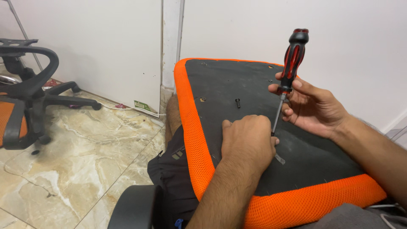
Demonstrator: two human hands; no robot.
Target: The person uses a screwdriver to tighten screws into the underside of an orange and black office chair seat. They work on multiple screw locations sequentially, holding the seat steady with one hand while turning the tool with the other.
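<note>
Orange-rimmed black seat (237,85) on lap, loose screw (238,102) upon it; right hand (311,106) grips screwdriver (288,72), left hand (248,142) fisted at tip; marble floor (85,148), white wall (339,34).

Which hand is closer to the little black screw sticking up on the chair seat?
Left. The left hand rests on the seat's underside just below and right of the black screw. The right hand holds the screwdriver farther to the right.
</note>
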